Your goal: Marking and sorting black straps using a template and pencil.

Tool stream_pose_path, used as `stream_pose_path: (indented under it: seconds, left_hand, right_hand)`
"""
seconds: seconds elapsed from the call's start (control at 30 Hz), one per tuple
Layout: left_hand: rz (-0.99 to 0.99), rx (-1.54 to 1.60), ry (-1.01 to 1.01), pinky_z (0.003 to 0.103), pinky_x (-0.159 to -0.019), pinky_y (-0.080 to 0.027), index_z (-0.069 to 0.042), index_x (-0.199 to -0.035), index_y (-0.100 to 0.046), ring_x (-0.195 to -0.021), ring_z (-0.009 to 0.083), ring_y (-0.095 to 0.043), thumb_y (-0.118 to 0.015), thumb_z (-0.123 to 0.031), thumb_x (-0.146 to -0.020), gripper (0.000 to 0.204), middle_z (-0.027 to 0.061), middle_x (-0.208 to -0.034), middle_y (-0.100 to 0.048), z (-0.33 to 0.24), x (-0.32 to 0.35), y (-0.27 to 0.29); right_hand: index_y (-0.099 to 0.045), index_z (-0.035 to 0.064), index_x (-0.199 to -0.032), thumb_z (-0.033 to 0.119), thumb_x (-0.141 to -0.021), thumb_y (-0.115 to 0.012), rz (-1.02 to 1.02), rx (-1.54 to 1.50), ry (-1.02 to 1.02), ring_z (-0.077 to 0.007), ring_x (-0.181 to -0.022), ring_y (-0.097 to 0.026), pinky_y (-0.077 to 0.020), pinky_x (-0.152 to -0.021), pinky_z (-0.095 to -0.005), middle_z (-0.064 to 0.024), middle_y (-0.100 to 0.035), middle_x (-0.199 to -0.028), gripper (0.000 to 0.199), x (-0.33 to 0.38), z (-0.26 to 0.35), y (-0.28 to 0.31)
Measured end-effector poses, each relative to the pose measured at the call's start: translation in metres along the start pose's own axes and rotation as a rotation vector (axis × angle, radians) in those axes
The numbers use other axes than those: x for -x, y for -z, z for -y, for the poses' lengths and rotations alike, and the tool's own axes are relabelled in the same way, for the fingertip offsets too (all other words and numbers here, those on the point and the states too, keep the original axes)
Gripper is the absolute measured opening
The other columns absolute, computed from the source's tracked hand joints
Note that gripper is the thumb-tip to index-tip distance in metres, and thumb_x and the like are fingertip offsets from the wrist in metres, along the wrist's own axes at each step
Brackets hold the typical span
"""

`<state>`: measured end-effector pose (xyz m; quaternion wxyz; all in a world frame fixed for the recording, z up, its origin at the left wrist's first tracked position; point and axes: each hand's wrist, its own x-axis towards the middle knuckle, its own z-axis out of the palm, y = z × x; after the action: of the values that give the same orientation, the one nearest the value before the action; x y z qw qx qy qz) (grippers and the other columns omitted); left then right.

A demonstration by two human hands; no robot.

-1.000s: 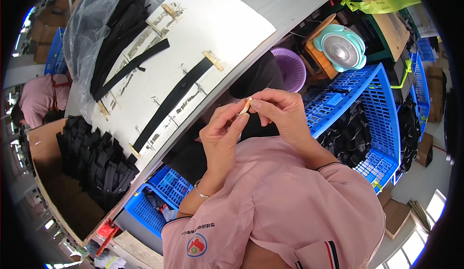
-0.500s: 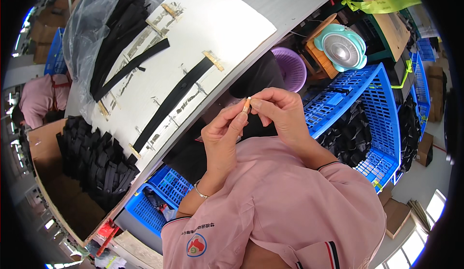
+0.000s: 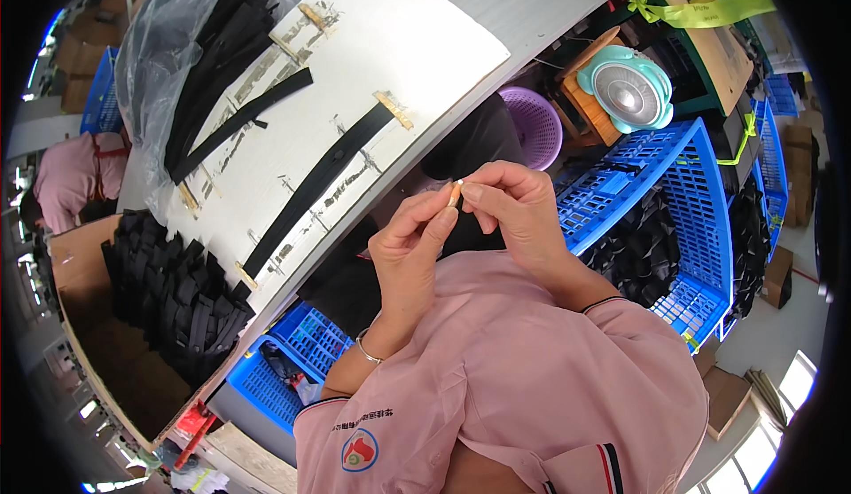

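Both my hands meet in front of my chest, fingertips pinched together. Between them is a small tan piece with a white tip point(image 3: 456, 194), too small to name; it may be wrapped on a fingertip. My left hand point(image 3: 409, 241) closes thumb and forefinger on its lower part. My right hand point(image 3: 519, 210) pinches at its white end. Beyond them, a black zipper strip point(image 3: 315, 179) lies lengthwise on a white board point(image 3: 425, 28), its ends at tan tape blocks point(image 3: 394, 110). A second, shorter black strip point(image 3: 257, 117) lies farther left on the board.
Clear plastic point(image 3: 151, 59) partly wraps a bundle of black strips at the far left. A cardboard box point(image 3: 80, 250) of black strips stands left. Blue baskets point(image 3: 709, 219) are at my right, another point(image 3: 266, 388) below the table. A purple basket point(image 3: 550, 130) and a teal fan point(image 3: 625, 90) stand beyond. Another person point(image 3: 71, 179) bends at far left.
Almost nothing differs. My fingers stay pinched around the small tan piece, with only a slight shift at the fingertips. The view has moved a touch.
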<state>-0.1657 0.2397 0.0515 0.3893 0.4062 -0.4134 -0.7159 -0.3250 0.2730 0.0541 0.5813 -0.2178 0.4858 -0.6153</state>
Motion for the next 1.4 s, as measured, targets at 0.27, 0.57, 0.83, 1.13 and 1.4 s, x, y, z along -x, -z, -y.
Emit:
stream_pose_path:
  seconds: [0.27,0.57,0.83,1.13,1.4]
  left_hand:
    - [-0.001,-0.048,-0.151,0.018,-0.076,-0.046,0.001,-0.119,-0.072,-0.093,0.0075,-0.059,-0.069,0.005,-0.092,0.027,0.0078,-0.115,-0.067,0.0,0.0,-0.003]
    - [-0.121,-0.209,-0.19,0.019,-0.071,-0.043,-0.001,-0.112,-0.075,-0.082,0.0055,-0.053,-0.074,0.003,-0.088,0.024,0.0046,-0.108,-0.065,-0.008,0.004,-0.004]
    - [-0.137,-0.301,-0.263,0.019,-0.068,-0.044,-0.004,-0.108,-0.076,-0.083,0.0058,-0.054,-0.076,0.004,-0.086,0.023,0.0042,-0.106,-0.066,-0.006,0.005,-0.002]
    - [-0.195,-0.633,-0.546,0.025,-0.072,-0.048,-0.006,-0.098,-0.076,-0.085,0.0149,-0.06,-0.079,0.006,-0.079,0.023,0.0049,-0.096,-0.069,-0.005,0.001,0.0]
    - [-0.213,-0.845,-0.764,0.027,-0.073,-0.049,-0.008,-0.096,-0.077,-0.085,0.0184,-0.061,-0.08,0.009,-0.074,0.028,0.0038,-0.093,-0.069,-0.006,0.0,0.0]
  right_hand:
    - [-0.072,-0.0008,-0.099,0.006,-0.094,-0.067,0.013,-0.103,-0.031,-0.0045,-0.063,-0.055,-0.0427,-0.054,-0.019,-0.0047,-0.07,-0.084,0.009,0.0,0.0,-0.004]
    - [-0.073,-0.0007,-0.105,0.008,-0.095,-0.069,-0.001,-0.045,-0.019,-0.005,-0.063,-0.055,-0.0418,-0.054,-0.0203,-0.0028,-0.068,-0.081,0.014,0.005,-0.004,-0.01]
    - [-0.075,-0.0001,-0.101,0.004,-0.093,-0.069,0.003,-0.005,-0.006,-0.0069,-0.06,-0.052,-0.0385,-0.053,-0.0194,-0.0051,-0.068,-0.083,0.011,0.005,-0.004,-0.01]
    - [-0.075,-0.001,-0.105,0.002,-0.093,-0.068,0.023,-0.025,-0.021,-0.0076,-0.062,-0.053,-0.0409,-0.054,-0.0195,-0.0073,-0.068,-0.088,0.015,0.006,-0.004,-0.012]
    - [-0.074,0.0002,-0.11,0.005,-0.095,-0.066,0.039,-0.131,-0.108,-0.007,-0.063,-0.053,-0.0414,-0.055,-0.0193,-0.0051,-0.069,-0.088,0.018,0.009,-0.004,-0.015]
